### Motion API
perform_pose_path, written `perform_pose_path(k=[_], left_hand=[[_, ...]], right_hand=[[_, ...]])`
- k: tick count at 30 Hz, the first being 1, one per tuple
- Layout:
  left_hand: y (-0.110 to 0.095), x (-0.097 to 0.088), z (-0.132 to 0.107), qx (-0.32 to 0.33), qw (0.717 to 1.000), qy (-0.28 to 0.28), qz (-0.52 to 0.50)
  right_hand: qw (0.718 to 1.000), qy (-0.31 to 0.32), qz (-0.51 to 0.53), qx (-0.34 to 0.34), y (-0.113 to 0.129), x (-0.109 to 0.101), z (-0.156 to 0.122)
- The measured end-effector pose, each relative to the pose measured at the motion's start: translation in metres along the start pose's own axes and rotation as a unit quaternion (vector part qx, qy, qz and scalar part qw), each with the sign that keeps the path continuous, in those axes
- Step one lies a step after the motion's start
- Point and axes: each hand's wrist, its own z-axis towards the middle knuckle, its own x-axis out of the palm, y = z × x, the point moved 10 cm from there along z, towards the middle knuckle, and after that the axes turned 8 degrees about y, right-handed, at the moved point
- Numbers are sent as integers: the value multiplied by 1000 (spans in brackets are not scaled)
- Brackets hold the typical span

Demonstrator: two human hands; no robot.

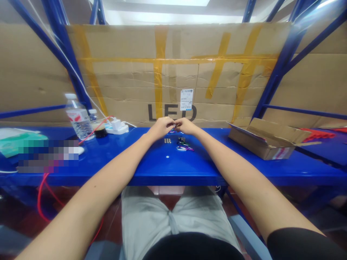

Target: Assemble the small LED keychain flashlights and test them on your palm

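Note:
My left hand (163, 127) and my right hand (187, 126) meet above the far part of the blue table, fingertips pinched close together. Something small and dark sits between the fingers, too small to make out. Just below my left hand lies a neat group of small gold-coloured metal pieces (167, 141). Nearer my right hand are several carabiners (185, 148), among them silver, purple and dark green ones, with a few small dark metal parts (181, 139) behind them. More small coloured pieces lie partly hidden under the hands.
An open cardboard box (267, 139) stands at the right. To the left are a clear water bottle (78, 117), a bottle of dark liquid (99, 129), a white power strip (118, 126) and red cables. Behind the table (151, 166) rises a large taped cardboard panel (130, 83).

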Motion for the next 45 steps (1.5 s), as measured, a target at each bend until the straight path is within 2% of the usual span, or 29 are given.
perform_pose_path(k=[8,20,27,40,42,45], left_hand=[[-2,1,0,-13,1000,16,4],[-3,1,0,-17,1000,14,1],[-3,0,0,-19,1000,14,-1],[-8,0,-1,-1,1000,16,-12],[-3,-8,-2,-20,1000,-1,-13],[17,-20,-6,-79,997,-16,7]], right_hand=[[1000,-6,-5,-23,5,0,-1],[998,-20,-40,-43,-5,-3,6],[997,-19,-26,-75,-2,-3,8],[998,-17,-8,-54,-5,-3,8],[999,-28,-9,-43,-7,-5,8],[998,-40,-33,-32,-8,-8,7]])
